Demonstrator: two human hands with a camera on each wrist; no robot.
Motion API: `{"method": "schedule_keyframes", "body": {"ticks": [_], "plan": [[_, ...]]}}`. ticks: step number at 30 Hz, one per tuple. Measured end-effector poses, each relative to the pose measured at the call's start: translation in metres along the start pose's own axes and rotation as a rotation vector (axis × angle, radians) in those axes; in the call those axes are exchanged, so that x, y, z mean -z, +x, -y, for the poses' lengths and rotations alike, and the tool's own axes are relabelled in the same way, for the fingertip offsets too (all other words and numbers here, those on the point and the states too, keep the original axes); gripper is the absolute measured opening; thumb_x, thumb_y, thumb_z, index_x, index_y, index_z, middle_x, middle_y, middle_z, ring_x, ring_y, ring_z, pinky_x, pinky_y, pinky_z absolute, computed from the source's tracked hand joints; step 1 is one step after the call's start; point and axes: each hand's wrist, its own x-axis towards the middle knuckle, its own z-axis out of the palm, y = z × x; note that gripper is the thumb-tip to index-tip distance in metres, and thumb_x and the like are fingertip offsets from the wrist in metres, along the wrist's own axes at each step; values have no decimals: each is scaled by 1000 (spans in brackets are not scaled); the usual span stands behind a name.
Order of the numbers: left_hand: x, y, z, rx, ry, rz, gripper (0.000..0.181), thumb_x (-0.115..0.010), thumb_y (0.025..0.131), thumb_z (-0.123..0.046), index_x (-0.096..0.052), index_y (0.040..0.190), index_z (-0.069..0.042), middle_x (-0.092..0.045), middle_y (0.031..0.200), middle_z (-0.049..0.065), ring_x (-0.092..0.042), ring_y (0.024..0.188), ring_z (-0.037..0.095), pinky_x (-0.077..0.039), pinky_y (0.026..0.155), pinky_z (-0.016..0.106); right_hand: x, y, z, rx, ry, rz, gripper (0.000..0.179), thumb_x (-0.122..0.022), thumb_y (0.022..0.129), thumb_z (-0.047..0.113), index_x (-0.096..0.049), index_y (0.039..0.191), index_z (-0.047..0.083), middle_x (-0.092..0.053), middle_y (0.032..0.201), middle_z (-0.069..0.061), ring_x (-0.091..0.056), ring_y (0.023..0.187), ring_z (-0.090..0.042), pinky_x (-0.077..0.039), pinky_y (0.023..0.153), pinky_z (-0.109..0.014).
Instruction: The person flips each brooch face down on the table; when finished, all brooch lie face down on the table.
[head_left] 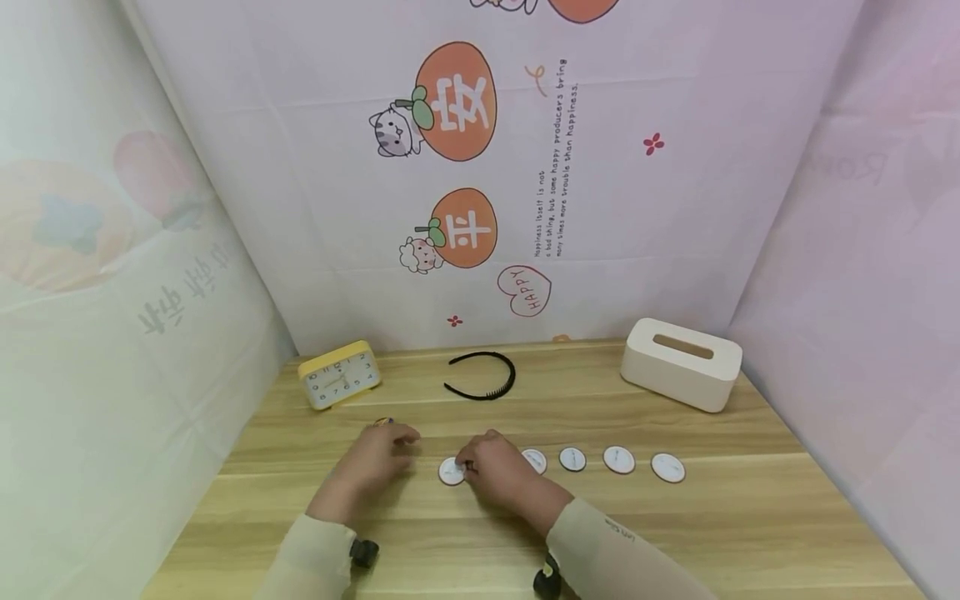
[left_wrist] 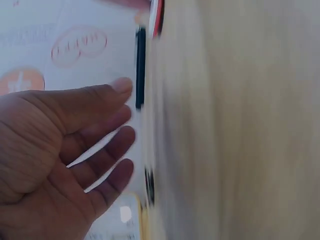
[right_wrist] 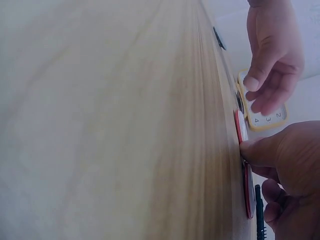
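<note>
Round button badges lie in a row on the table, white backs up with what look like pins across them. At the left end of the row, the right hand (head_left: 495,467) pinches the edge of a badge (head_left: 450,472) with thumb and fingertips; its rim is red in the right wrist view (right_wrist: 240,125). Its other fingers are curled. To the left of that badge, the left hand (head_left: 378,454) hovers with relaxed, parted fingers and holds nothing. Just beyond it a small blue and yellow thing (head_left: 382,421) is partly hidden. Another badge (head_left: 534,460) is partly covered by the right hand.
More badges (head_left: 572,459) (head_left: 618,460) (head_left: 668,467) continue the row to the right. A yellow alarm clock (head_left: 341,377) stands at the back left, a black headband (head_left: 512,379) lies at the back middle, and a white tissue box (head_left: 678,367) stands at the back right. Printed cloth (head_left: 337,208) walls the table.
</note>
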Motion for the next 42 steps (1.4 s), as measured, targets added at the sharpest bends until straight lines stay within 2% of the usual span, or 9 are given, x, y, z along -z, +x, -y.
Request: {"method": "schedule_keyframes", "body": {"ticks": [4, 9, 13, 17, 21, 23, 26, 32, 42], "plan": [[16, 6, 24, 37, -9, -35, 42, -82, 96, -6, -74, 137, -11, -73, 136, 10, -68, 128, 34, -55, 111, 56, 0, 0, 0, -5, 15, -3, 19, -79, 99, 10, -84, 117, 15, -81, 121, 1, -65, 105, -14, -60, 92, -30], [25, 12, 50, 102, -52, -26, 55, -84, 96, -10, -66, 147, -8, -70, 142, 17, -65, 132, 41, -54, 111, 59, -1, -2, -1, -5, 4, -2, 19, -81, 98, 10, -83, 116, 14, -81, 120, 0, -66, 102, -14, -60, 89, -29], [27, 14, 64, 128, -64, -17, 61, -85, 96, -13, -62, 152, -6, -65, 149, 22, -60, 140, 45, -47, 119, 63, -2, -3, -1, -4, 2, -1, 20, -82, 98, 10, -83, 117, 15, -81, 119, 0, -65, 100, -13, -60, 87, -28], [29, 17, 71, 131, -33, -8, 63, -84, 97, -16, -59, 154, -4, -61, 154, 23, -54, 146, 48, -42, 122, 64, -3, -3, -1, -15, 14, 1, 21, -81, 99, 11, -83, 119, 15, -81, 121, 0, -64, 100, -13, -60, 87, -27], [29, 19, 76, 129, -27, 0, 61, -82, 98, -16, -60, 154, -6, -60, 157, 21, -51, 149, 48, -40, 124, 65, -4, -3, 0, -14, 26, 0, 21, -81, 98, 10, -83, 119, 14, -81, 120, 0, -64, 100, -13, -60, 86, -27], [28, 20, 77, 142, -39, -4, 57, -82, 98, -15, -63, 152, -8, -63, 155, 19, -53, 148, 46, -40, 125, 64, -5, -3, 0, -5, 23, 1, 21, -82, 97, 10, -83, 118, 14, -81, 120, 0, -64, 100, -13, -60, 86, -27], [27, 20, 77, 130, -23, -15, 52, -83, 98, -15, -68, 147, -9, -68, 149, 17, -58, 144, 45, -43, 122, 63, -5, -4, 0, -3, 22, 6, 22, -81, 98, 10, -83, 119, 15, -81, 121, 1, -64, 100, -13, -60, 87, -27], [28, 22, 71, 71, 12, -17, 43, -82, 98, -16, -74, 140, -12, -71, 144, 15, -61, 140, 43, -45, 120, 63, -1, -2, -1, -11, 32, 1, 22, -81, 98, 9, -83, 119, 15, -81, 120, 1, -63, 99, -12, -60, 85, -27], [26, 19, 58, 64, 16, 4, 28, -83, 97, -12, -83, 124, -18, -78, 132, 8, -70, 128, 34, -54, 113, 57, 0, 1, -3, -6, 19, 2, 22, -80, 99, 10, -83, 120, 15, -81, 121, 1, -65, 103, -14, -60, 91, -30]]}}
